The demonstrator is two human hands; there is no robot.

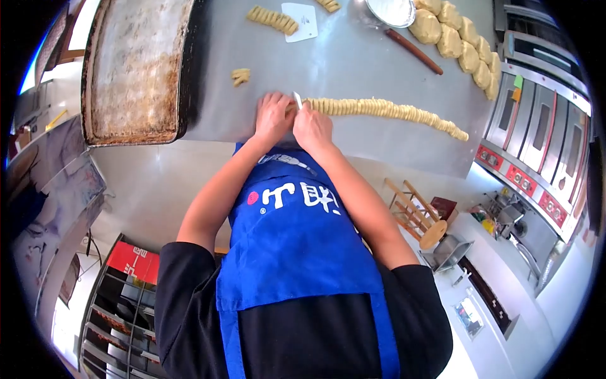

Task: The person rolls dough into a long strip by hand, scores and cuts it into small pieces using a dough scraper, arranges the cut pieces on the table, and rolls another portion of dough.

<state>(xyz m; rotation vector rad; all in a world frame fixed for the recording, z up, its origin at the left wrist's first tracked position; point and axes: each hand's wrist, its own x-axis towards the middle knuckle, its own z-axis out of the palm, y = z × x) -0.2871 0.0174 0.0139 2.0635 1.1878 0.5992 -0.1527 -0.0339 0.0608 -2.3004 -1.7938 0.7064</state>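
Observation:
A long strip of pale dough [385,108], ridged all along by closely spaced cuts, runs across the metal table to the right of my hands. My right hand [312,129] grips a thin white dough scraper [298,100], held on edge at the strip's left end. Beside it, my left hand [274,118] has its fingers curled over the end of the dough, which they partly hide. Just beyond my left hand lies a small cluster of dough pieces [240,77]. Farther back, a row of cut dough [273,20] rests partly against a white plastic card [300,24].
At left, a large stained baking tray [136,69] sits on the metal table [353,66]. A bowl of white powder [392,11], a wooden rolling pin [413,52] and several dough lumps [449,42] occupy the back right. Ovens [536,136] and a wooden stool [420,218] stand right.

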